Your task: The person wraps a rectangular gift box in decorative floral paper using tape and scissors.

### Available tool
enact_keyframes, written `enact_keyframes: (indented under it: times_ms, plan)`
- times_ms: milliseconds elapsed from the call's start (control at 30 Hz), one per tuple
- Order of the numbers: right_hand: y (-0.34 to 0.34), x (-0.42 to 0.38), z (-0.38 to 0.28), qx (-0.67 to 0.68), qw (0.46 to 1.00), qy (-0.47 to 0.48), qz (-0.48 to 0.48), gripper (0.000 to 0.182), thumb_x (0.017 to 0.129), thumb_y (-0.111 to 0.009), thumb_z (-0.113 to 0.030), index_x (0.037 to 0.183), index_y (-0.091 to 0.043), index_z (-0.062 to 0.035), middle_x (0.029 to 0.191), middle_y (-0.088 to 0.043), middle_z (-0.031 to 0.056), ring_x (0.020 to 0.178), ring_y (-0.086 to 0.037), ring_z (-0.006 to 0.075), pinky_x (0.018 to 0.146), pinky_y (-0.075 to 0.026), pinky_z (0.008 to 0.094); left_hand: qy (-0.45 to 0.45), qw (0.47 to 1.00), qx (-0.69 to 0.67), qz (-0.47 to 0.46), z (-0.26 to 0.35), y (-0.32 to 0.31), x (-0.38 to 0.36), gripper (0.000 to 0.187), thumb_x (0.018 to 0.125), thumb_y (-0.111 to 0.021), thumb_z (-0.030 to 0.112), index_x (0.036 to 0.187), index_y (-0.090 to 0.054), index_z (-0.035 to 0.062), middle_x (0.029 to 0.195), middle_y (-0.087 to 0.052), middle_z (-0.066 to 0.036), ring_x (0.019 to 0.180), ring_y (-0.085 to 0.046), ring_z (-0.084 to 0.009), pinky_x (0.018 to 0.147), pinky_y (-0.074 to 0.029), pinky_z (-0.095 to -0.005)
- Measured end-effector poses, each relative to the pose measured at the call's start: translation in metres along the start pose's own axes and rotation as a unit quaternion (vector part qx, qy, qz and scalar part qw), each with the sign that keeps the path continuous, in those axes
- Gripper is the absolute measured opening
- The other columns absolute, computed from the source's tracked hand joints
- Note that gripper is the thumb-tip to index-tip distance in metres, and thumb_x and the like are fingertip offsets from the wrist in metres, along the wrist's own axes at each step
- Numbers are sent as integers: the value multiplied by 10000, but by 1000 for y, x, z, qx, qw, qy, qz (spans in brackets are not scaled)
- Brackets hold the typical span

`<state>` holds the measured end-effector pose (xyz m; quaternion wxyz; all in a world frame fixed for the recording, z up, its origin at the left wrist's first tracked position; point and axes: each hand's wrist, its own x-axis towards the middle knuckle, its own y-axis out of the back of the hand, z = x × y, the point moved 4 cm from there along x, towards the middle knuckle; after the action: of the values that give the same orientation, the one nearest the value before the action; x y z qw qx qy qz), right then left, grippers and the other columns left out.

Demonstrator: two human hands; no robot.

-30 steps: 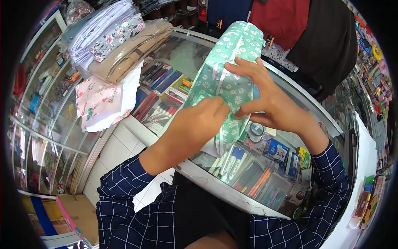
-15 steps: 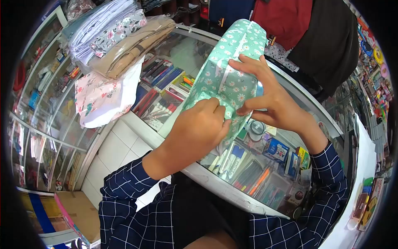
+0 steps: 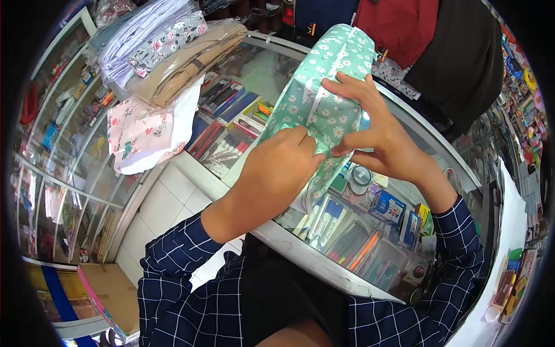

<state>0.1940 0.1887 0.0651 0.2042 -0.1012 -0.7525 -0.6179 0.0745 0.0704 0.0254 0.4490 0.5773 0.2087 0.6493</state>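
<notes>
A parcel in green daisy-print gift wrap (image 3: 332, 58) lies slanted across the glass counter, with a pale strip along its top and another near its middle. At its near end, my left hand (image 3: 272, 173) is closed, its fingers and thumb pinching the folded paper; the fingertips are partly hidden. My right hand (image 3: 390, 141) grips the parcel from the right side. Its upper fingers reach over the top, while the thumb presses near the fold beside my left fingers. A loose flap of paper (image 3: 315, 191) hangs toward me below my hands.
The glass counter (image 3: 283, 231) holds pens, markers and small boxes (image 3: 387, 208). A ring-shaped object (image 3: 362, 176) shows beside the parcel. Bagged folded clothes (image 3: 185, 66) and pink floral paper (image 3: 141, 133) are at the left. Dark and red cloth (image 3: 399, 29) hangs behind.
Both hands stay on the parcel with nearly the same grip. My left hand has shifted and turned slightly at the fold. The whole view has moved a little.
</notes>
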Motion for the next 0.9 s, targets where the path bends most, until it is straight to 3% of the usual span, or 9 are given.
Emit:
enact_keyframes:
  times_ms: [133,233,333,433,533,633,733,900]
  plan:
    - [-1,-1,0,-2,1000,0,1,188,639,-734,-96,801,-701,-183,1495,-348,141,1404,-256,418,1118,-101,656,-3,998,60,-21,6,-3,-2,141,879,-624,133,915,-587,2,851,-566,-136,815,-586,-329,704,-472,-399]
    - [-1,0,0,0,1000,-2,2,185,639,-736,-101,801,-702,-185,1494,-349,141,1403,-257,417,1118,-99,656,42,999,-3,-19,3,1,-3,133,897,-600,114,947,-569,-5,905,-565,-152,864,-576,-336,744,-465,-410]
    - [-1,0,-1,2,1000,-1,6,180,639,-737,-104,797,-702,-183,1494,-348,144,1403,-258,417,1117,-97,658,36,995,-21,88,1,3,-5,120,913,-582,109,954,-540,5,939,-553,-166,893,-554,-342,783,-450,-427]
    - [-3,-1,-1,3,1000,4,13,171,637,-736,-105,788,-700,-176,1495,-347,147,1403,-256,419,1115,-96,661,40,995,-26,84,2,-1,-7,122,911,-587,111,955,-528,13,972,-534,-171,901,-526,-361,816,-436,-435]
    - [-2,-1,-1,5,1000,6,13,159,639,-733,-108,780,-697,-170,1496,-345,149,1404,-254,420,1114,-96,661,84,993,-85,2,0,5,-5,191,917,-595,133,1018,-493,8,960,-521,-137,857,-542,-288,791,-441,-371]
    - [-2,-2,-1,4,1000,6,13,151,641,-729,-112,778,-696,-168,1498,-343,149,1405,-253,420,1115,-95,660,230,933,-271,-57,-11,3,-2,311,905,-620,117,1127,-436,1,957,-506,-90,828,-535,-174,747,-439,-293]
    - [-2,-2,-1,4,1000,6,13,155,643,-728,-113,783,-700,-173,1500,-341,148,1406,-251,419,1117,-88,655,204,914,-351,-12,-18,-9,-5,454,895,-614,111,1226,-341,-37,983,-558,-160,794,-579,-222,757,-472,-343]
    - [-1,0,-6,10,1000,8,27,169,626,-749,-66,748,-658,-139,1459,-385,126,1391,-278,387,1127,-124,643,252,852,-458,-36,-29,-14,-5,634,819,-680,96,1293,-287,-55,1115,-513,-189,876,-589,-195,786,-501,-329]
